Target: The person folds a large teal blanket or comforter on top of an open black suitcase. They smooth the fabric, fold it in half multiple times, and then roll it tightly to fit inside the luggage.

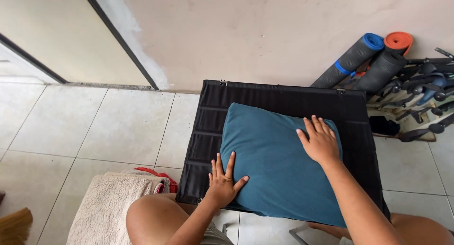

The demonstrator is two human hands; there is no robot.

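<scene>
Near left: beige towel (111,204). Left hand (222,181) flat, fingers spread, on near-left edge of teal pillow (279,162); right hand (320,142) flat on far-right corner. Pillow centred on black folding surface (208,131). Pressing and smoothing step. Far right: rolled mats (366,60).

The pillow (279,164) hides the middle of the black table (208,126). Its near right corner lies under the right forearm. A towel (109,202) and a brown brush (14,223) are cut off by the bottom edge.
</scene>
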